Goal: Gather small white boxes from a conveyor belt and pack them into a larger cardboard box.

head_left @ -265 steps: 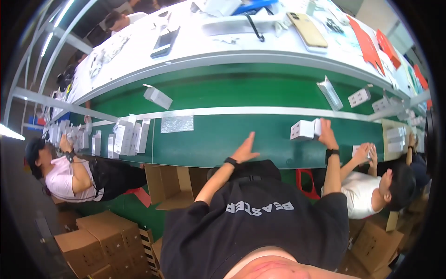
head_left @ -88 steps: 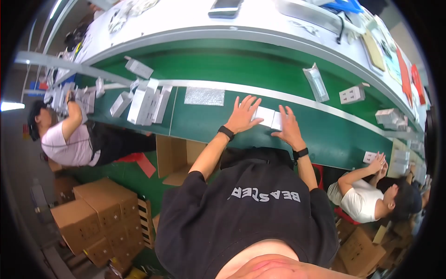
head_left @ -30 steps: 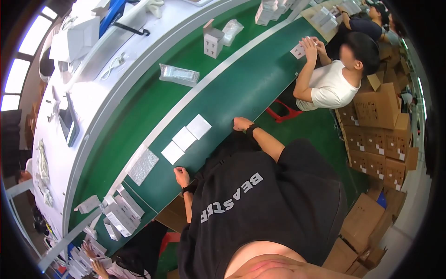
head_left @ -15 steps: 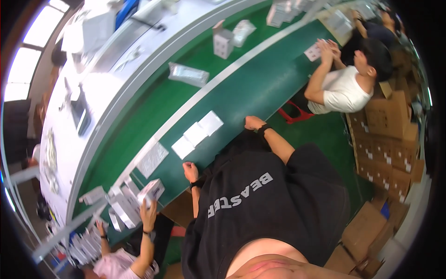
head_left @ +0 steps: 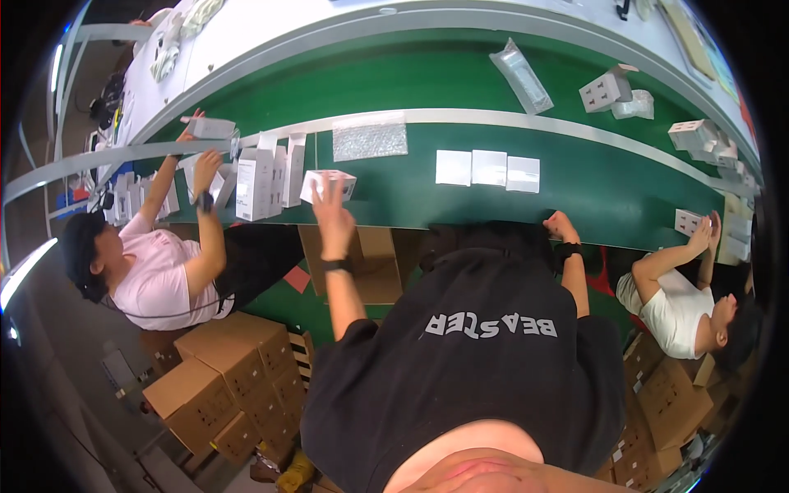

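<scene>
Left hand [head_left: 334,222] has moved to printed white box [head_left: 339,184], fingers spread, grip unclear; right hand [head_left: 560,226] curled, empty

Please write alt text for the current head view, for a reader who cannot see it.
A person's left hand touches a small rectangular white box at a long dark green bench; the curled right hand is at its near edge. Three square white boxes form a row right of a clear bubble-wrap sheet.
</scene>
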Tool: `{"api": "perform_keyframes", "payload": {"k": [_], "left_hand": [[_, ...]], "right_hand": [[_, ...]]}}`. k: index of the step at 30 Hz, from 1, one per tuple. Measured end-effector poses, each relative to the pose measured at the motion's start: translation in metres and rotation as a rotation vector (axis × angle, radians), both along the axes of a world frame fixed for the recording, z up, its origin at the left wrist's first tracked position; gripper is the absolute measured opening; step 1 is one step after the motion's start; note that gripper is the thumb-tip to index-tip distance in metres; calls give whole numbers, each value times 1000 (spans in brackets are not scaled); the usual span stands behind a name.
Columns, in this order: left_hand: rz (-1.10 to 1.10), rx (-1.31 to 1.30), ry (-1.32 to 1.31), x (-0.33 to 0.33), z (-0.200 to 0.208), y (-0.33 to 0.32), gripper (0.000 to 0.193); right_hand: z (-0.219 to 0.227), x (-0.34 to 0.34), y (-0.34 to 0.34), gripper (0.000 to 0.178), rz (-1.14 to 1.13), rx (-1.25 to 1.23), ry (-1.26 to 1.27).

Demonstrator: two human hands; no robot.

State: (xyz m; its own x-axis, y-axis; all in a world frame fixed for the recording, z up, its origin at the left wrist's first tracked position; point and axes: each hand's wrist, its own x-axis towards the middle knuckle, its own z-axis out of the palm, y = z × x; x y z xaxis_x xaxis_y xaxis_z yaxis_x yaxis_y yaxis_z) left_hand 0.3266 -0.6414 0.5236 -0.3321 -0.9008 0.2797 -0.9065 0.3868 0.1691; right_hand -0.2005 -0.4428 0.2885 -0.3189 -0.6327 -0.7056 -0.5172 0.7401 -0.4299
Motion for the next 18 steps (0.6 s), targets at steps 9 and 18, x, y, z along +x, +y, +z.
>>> {"api": "perform_keyframes", "payload": {"k": [9,18], "left_hand": [[-83,366,-134,96,-11,-78,84],[42,691,-200,75,4,-108,81]], "right_hand": [[18,1,5,47,-126,-11,-46],[210,65,-69,117,114,-692,32]]}}
